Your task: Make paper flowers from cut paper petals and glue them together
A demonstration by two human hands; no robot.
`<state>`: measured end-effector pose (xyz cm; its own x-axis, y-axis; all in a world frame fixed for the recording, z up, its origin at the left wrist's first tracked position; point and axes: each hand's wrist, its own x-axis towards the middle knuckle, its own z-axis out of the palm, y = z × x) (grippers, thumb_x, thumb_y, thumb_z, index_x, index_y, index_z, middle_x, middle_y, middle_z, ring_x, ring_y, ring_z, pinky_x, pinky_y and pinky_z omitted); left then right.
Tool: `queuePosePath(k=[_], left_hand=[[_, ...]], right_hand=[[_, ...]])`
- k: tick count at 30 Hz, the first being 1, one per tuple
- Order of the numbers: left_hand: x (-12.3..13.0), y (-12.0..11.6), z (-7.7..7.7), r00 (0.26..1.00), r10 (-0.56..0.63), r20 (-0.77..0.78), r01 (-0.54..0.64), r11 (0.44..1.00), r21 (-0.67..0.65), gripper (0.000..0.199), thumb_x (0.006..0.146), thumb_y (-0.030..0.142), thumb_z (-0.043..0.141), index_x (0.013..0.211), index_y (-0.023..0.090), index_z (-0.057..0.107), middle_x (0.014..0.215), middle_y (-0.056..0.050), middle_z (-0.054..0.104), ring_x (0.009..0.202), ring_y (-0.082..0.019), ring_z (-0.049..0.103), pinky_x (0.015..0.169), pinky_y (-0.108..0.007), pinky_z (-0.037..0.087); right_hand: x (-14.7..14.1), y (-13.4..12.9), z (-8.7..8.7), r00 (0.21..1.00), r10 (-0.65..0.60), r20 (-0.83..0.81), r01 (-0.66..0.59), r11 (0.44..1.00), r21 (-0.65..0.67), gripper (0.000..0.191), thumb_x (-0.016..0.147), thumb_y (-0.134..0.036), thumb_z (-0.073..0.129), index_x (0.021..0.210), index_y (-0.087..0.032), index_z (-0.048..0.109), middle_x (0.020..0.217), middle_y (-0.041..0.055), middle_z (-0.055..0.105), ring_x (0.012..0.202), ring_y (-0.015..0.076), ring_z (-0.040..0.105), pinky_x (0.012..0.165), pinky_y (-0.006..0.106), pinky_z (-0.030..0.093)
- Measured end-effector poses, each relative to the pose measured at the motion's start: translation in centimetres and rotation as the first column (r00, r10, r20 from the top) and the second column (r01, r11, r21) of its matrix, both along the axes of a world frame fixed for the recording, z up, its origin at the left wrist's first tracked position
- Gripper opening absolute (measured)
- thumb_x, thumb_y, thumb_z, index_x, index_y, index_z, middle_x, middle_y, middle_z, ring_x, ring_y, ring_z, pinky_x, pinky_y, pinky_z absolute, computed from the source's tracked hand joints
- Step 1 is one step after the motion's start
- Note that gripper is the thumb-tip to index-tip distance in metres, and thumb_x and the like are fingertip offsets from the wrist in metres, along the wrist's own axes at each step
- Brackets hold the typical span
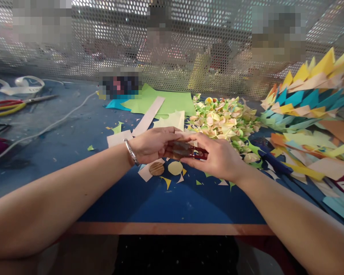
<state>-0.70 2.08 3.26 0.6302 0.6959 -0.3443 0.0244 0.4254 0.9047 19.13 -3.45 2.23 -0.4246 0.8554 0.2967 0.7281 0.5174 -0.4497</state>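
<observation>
My right hand is closed around small thread snips with dark red handles. Their grey blades point left, towards my left palm. My left hand, a silver bangle at its wrist, pinches a small piece of pale paper above the snips. Fingers partly cover this paper, so its shape is unclear. Just below the hands lie a striped wooden disc on a pale paper scrap and a pale yellow paper circle. Yellow, green and white offcuts are scattered around them.
Behind my hands are green paper sheets, a pale strip and a heap of cut paper pieces. Folded-paper work and loose scraps lie right. Scissors and a white cable lie left. Perforated metal mesh stands behind.
</observation>
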Motion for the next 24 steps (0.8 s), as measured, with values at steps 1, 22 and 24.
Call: queuePosePath(k=[1, 22, 24], left_hand=[[-0.1, 0.1, 0.0, 1.000, -0.019, 0.010, 0.019, 1.000, -0.005, 0.014, 0.097, 0.027, 0.052, 0.095, 0.017, 0.062, 0.092, -0.006, 0.076, 0.088, -0.018, 0.072, 0.090, -0.035, 0.055], [-1.2, 1.3, 0.5, 0.968, -0.185, 0.172, 0.194, 0.980, -0.042, 0.039, 0.081, 0.007, 0.046, 0.114, 0.012, 0.066, 0.095, -0.007, 0.079, 0.082, -0.016, 0.074, 0.088, -0.032, 0.053], [-1.3, 1.2, 0.3, 0.962, -0.199, 0.187, 0.208, 0.978, -0.029, 0.037, 0.080, 0.006, 0.048, 0.112, 0.012, 0.066, 0.096, -0.007, 0.079, 0.086, -0.016, 0.074, 0.088, -0.031, 0.053]], right_hand=[[0.0, 0.0, 0.0, 1.000, 0.008, -0.016, -0.008, 1.000, -0.001, 0.052, 0.084, -0.045, 0.068, 0.126, -0.016, 0.061, 0.096, 0.0058, 0.079, 0.081, 0.0221, 0.075, 0.067, 0.032, 0.055], [0.4, 0.0, 0.0, 0.993, -0.021, -0.117, 0.026, 0.999, 0.038, 0.053, 0.081, -0.052, 0.072, 0.119, -0.016, 0.064, 0.080, 0.0036, 0.077, 0.064, 0.0190, 0.072, 0.058, 0.029, 0.054], [0.3, 0.0, 0.1, 0.993, -0.029, -0.112, 0.034, 0.998, 0.044, 0.054, 0.080, -0.053, 0.072, 0.119, -0.016, 0.065, 0.078, 0.0032, 0.076, 0.062, 0.0191, 0.072, 0.057, 0.029, 0.053]])
